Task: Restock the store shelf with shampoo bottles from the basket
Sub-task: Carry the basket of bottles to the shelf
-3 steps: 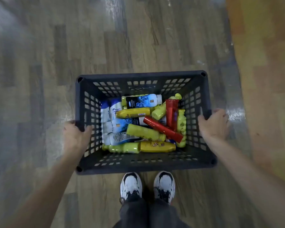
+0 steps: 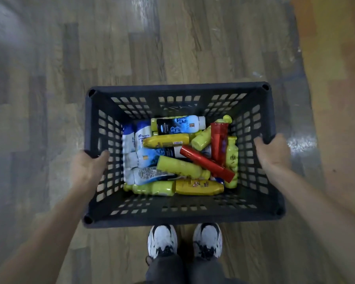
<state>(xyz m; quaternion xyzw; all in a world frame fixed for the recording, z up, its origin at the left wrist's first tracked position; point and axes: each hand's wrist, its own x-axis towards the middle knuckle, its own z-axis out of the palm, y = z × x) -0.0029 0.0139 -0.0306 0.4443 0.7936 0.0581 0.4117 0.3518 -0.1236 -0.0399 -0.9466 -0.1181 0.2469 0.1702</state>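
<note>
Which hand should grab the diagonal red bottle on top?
Right, probably: the right hand grips the basket rim nearest the diagonal red bottle; the left hand, on the opposite rim, would reach across the white-blue bottles.

We see a dark grey plastic basket (image 2: 178, 219), rect., slotted walls, open top; left hand (image 2: 86, 167) & right hand (image 2: 273, 152) grip its side rims. On its btm lie the shampoo bottles (image 2: 180, 166), all on their sides, jumbled & overlapping. White-and-blue bottles (image 2: 140, 136) lie along the L wall, and a black-and-blue bottle (image 2: 178, 125) lies at the far end. Two golden bottles (image 2: 166, 141) lie centre & near end. Lime-yellow bottles (image 2: 152, 188) are scattered among them. Two red bottles (image 2: 207, 162) meet at an angle on the R side.
</note>
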